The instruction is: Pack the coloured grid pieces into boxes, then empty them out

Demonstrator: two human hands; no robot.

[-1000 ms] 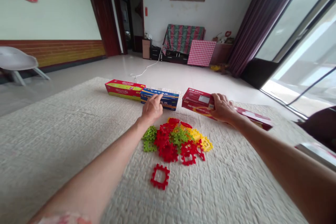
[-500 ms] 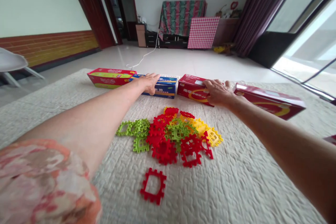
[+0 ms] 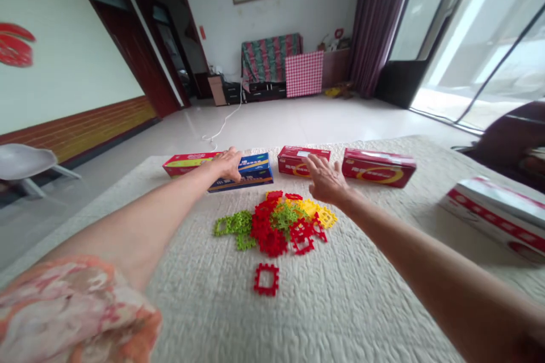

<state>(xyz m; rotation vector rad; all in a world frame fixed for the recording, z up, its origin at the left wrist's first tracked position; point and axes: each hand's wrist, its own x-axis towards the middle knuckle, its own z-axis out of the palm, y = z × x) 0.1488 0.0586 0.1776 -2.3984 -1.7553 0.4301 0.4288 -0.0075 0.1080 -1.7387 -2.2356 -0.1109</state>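
My left hand (image 3: pixel 229 164) reaches over the left part of a blue box (image 3: pixel 251 173), its fingers spread and nothing gripped. I cannot tell whether it touches the box. My right hand (image 3: pixel 327 178) is also open, fingers stretched out, in front of the right end of a dark red box (image 3: pixel 293 161). Between my arms lies a loose pile of plastic notched pieces: green pieces (image 3: pixel 233 224), red pieces (image 3: pixel 264 227) and yellow pieces (image 3: pixel 326 215). Closer to me, a single red square frame piece (image 3: pixel 267 279) lies flat on its own.
A red and yellow-green box (image 3: pixel 183 163) stands left of the blue one, and another dark red box (image 3: pixel 378 169) stands to the right. A white and red box (image 3: pixel 498 215) sits far right on the quilted cover (image 3: pixel 340 306). At left is a white chair (image 3: pixel 29 161).
The view has tilted upward, bringing a wall picture and the white and red box into sight. My right hand has come off the dark red box's top to its front. Both hands remain open.
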